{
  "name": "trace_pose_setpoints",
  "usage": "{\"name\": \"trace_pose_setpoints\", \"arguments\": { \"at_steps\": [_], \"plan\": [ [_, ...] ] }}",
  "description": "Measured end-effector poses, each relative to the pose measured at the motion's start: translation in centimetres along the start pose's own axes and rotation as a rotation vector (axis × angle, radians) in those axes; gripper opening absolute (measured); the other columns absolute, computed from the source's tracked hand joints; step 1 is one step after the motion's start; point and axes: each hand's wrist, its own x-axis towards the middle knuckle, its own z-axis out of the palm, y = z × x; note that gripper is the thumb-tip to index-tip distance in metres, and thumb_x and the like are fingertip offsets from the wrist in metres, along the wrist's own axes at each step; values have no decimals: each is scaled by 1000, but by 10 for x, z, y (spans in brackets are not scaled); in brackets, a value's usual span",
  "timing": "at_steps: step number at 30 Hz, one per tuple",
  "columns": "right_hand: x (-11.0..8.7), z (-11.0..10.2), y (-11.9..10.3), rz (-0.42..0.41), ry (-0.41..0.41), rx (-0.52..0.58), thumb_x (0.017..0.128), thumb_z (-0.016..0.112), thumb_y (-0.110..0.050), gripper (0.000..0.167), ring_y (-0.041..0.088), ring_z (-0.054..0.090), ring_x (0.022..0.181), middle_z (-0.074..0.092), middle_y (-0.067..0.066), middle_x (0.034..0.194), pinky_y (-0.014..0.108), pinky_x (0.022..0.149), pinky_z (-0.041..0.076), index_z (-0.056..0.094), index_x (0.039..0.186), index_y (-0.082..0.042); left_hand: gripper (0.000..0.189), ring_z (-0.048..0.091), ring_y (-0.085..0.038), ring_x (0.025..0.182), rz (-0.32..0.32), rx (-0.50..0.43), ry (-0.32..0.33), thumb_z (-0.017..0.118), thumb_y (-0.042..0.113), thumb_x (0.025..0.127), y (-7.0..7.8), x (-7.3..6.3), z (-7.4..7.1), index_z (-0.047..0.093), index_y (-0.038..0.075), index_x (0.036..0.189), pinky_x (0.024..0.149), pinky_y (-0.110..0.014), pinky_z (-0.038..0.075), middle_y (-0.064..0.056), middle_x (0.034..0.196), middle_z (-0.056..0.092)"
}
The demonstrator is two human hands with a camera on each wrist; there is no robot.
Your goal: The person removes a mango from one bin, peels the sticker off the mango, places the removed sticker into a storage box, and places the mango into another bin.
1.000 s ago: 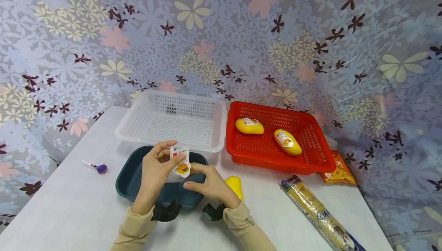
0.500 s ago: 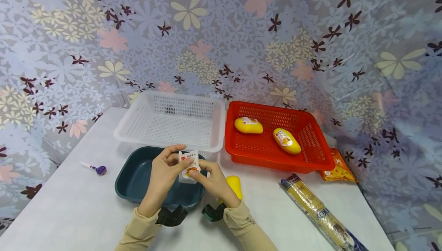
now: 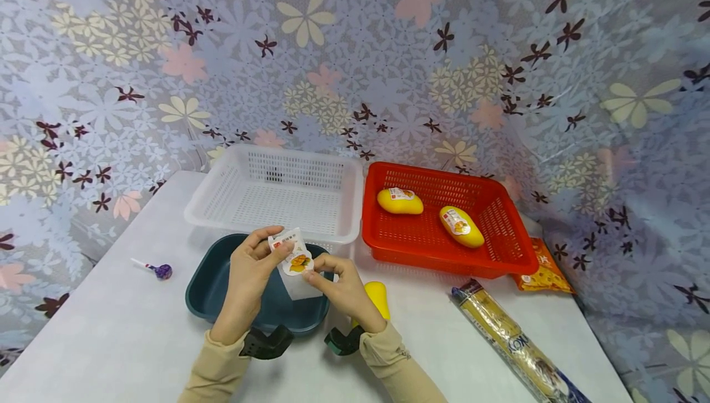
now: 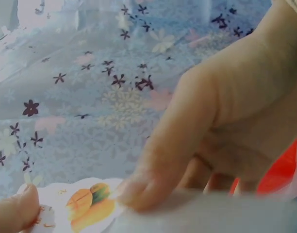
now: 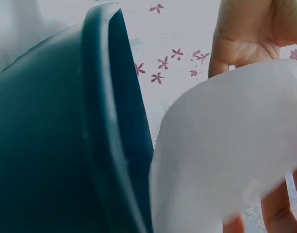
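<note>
My left hand [image 3: 246,270] pinches the upper left end of a white sticker [image 3: 298,262] printed with a mango picture. At its lower right edge, my right hand [image 3: 339,283] pinches the sticker between thumb and fingers. A plain white backing sheet [image 3: 302,289] hangs below the sticker, over the dark teal tub [image 3: 194,298]. In the left wrist view, a thumb lies at each end of the sticker [image 4: 92,204]. The backing sheet [image 5: 226,141] fills much of the right wrist view beside the tub's rim [image 5: 102,97]. A yellow mango [image 3: 377,297] lies partly hidden behind my right wrist.
Behind the tub stands a white basket [image 3: 346,224]. To its right, a red basket [image 3: 432,258] holds two stickered mangoes [image 3: 400,201]. A lollipop [image 3: 161,271] lies at left. A long food packet [image 3: 513,341] and an orange snack bag [image 3: 546,270] lie at right.
The sticker moved right and toward the right hand, then back left, and now tilts. My right thumb and fingers have closed on its edge. The backing sheet now hangs lower beneath it.
</note>
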Motion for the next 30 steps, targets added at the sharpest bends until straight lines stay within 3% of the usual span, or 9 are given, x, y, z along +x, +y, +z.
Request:
{"name": "trace_pose_setpoints", "arguments": {
  "at_steps": [5,9,12,19,25,30],
  "plan": [
    [0,-2,-1,16,54,-4,90,65,-7,11,4,57,83,69,24,86,31,86,45,66,89,4,36,63,-1,84,13,27,-20,64,3,90,3,0,-2,54,-1,125,80,-18,51,13,89,70],
    [1,-6,0,-16,116,-3,90,65,-8,12,3,58,81,68,24,85,26,78,48,67,90,4,43,64,-1,91,19,119,-110,66,4,89,0,-2,3,53,0,129,82,-17,51,-10,112,70],
    [1,-8,0,-24,153,-6,90,66,-8,12,3,58,81,67,24,86,26,75,50,67,90,4,48,65,-3,92,26,169,-142,69,4,87,-5,-3,7,52,1,131,80,-18,52,-21,120,66],
    [1,-11,1,-31,171,2,91,66,-8,12,3,57,81,65,23,84,26,74,49,66,88,3,41,64,-7,83,75,286,-110,74,7,84,-9,-2,9,58,2,122,75,-19,51,-18,103,72],
    [1,-10,1,45,100,-59,91,66,-11,10,5,59,81,69,18,88,28,80,50,69,92,-1,36,62,-6,73,153,421,-121,76,11,83,-8,3,-6,61,1,114,69,-20,50,-14,90,72],
    [0,-11,2,111,45,-72,93,65,-15,15,10,64,86,73,14,95,31,87,48,69,103,-5,34,62,-5,72,139,507,-140,75,12,84,-5,8,-21,61,2,114,66,-21,46,-11,87,73]
  ]
}}
